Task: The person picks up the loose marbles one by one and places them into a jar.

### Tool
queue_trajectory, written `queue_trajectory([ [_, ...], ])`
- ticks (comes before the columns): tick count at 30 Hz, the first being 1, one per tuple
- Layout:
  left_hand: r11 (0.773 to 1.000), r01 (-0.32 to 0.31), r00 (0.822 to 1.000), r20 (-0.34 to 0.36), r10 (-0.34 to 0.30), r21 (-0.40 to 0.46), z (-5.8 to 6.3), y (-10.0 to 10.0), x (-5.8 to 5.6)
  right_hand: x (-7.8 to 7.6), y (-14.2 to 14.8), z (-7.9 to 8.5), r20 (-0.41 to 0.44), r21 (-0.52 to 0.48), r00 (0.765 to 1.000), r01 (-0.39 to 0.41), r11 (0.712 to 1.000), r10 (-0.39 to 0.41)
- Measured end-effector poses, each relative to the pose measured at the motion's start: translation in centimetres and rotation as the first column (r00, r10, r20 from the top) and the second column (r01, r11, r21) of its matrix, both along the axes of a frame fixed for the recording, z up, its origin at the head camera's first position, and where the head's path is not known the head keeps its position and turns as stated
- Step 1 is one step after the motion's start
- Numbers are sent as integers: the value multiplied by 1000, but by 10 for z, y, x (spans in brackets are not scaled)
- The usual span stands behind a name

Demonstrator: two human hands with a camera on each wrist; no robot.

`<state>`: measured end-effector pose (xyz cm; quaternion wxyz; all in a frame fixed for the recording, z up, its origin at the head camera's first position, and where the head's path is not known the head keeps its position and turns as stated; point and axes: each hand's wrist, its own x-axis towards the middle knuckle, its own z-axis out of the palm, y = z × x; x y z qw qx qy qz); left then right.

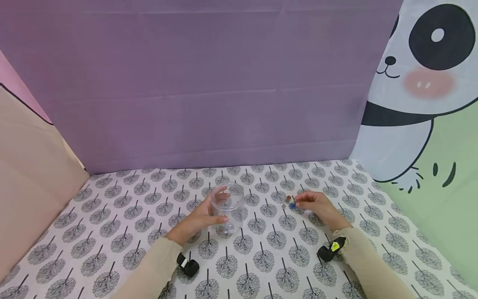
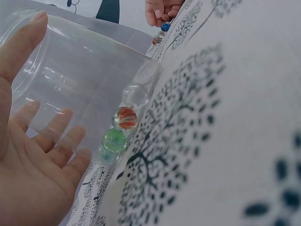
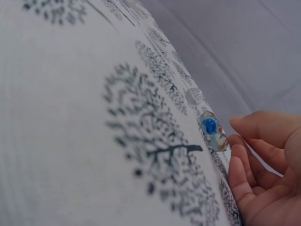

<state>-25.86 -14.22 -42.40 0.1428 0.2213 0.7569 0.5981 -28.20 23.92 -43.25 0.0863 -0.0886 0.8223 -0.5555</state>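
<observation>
My left hand [image 1: 198, 218] grips a clear plastic jar [image 1: 234, 205] standing upright on the cloth, thumb on the near side and fingers round the far side. Several marbles lie at the jar's bottom; in the left wrist view I make out a green marble [image 2: 114, 140], an orange-swirled marble [image 2: 125, 117] and a colourless one [image 2: 135, 95]. To the right, my right hand [image 1: 319, 205] hovers low beside loose marbles, its fingers loosely bent and holding nothing. A blue marble [image 3: 209, 125] sits nearest the fingertips, with a streaked marble [image 3: 219, 142] and a clear marble [image 3: 193, 96] close by.
A white cloth [image 1: 263, 253] printed with grey trees covers the table. Behind it hangs a purple backdrop [image 1: 201, 83], with a panda-printed panel [image 1: 422, 141] on the right and a beige panel [image 1: 33, 178] on the left. Each wrist carries a small black camera [image 1: 191, 268].
</observation>
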Motion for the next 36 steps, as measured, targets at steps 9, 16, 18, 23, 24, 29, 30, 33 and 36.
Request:
queue_trajectory([
  [9,1000,4,1000,-16,-4,3,0,-1,2,-1,0,-3,-12,29,1000,7,1000,-7],
  [16,1000,-2,1000,-25,2,-4,1,-1,1,-2,-2,0,-2,83,1000,26,996,-26],
  [18,1000,-7,1000,-19,7,-12,1,-1,1,-2,-3,1,9,95,999,38,995,-39],
  [23,1000,-7,1000,-4,7,-19,1,-1,0,0,-5,1,32,122,997,59,991,-63],
  [24,1000,-9,1000,-2,9,-19,1,-1,0,0,-5,2,30,130,997,65,989,-69],
  [29,1000,-6,1000,-3,6,-12,1,-1,0,-1,-6,2,24,149,996,77,986,-82],
  [30,1000,-2,1000,-1,2,-8,0,-1,-1,-1,-6,1,23,155,996,78,985,-83],
  [33,1000,4,1000,-6,-4,-8,0,0,0,-1,-6,0,14,158,997,70,985,-73],
  [36,1000,-5,1000,-5,5,-13,1,0,1,-1,-5,-1,3,160,998,63,985,-64],
])
